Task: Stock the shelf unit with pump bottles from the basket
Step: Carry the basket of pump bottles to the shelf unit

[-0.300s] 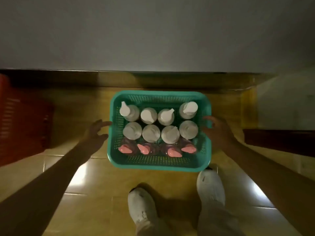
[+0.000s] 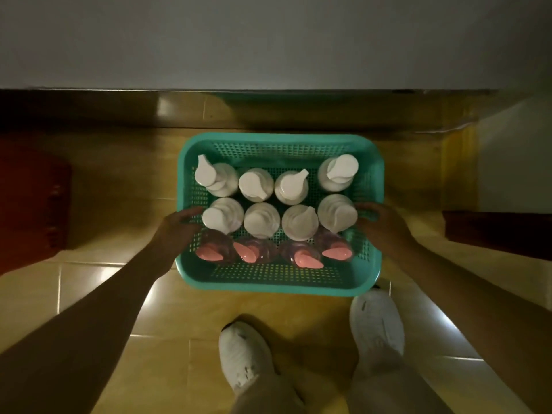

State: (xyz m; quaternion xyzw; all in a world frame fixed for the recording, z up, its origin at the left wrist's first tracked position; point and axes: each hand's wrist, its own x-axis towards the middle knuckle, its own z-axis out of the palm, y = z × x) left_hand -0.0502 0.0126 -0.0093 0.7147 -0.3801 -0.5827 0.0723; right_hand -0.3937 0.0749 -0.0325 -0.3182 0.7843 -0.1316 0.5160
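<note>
- The floor (image 2: 185, 318) is glossy yellow-brown tile with pale grout lines and bright reflections; a grey wall (image 2: 268, 40) rises behind a dark skirting strip.
- A teal plastic basket (image 2: 268, 282) stands on the floor, rectangular with rounded corners, a smooth rim and perforated mesh walls.
- Inside it stand twelve pump bottles in three rows of four: eight white pump bottles (image 2: 262, 224) fill the two far rows, round-shouldered with flat pump heads, and four clear bottles with pink pump heads (image 2: 337, 253) fill the near row.
- The left hand (image 2: 179, 227) grips the basket's left rim, fingers curled over the edge.
- The right hand (image 2: 380, 224) grips the right rim the same way.
- Two white shoes (image 2: 377, 321) stand just in front of the basket.
- A red slatted crate (image 2: 35, 198) sits at the left edge, dim and partly out of view.
</note>
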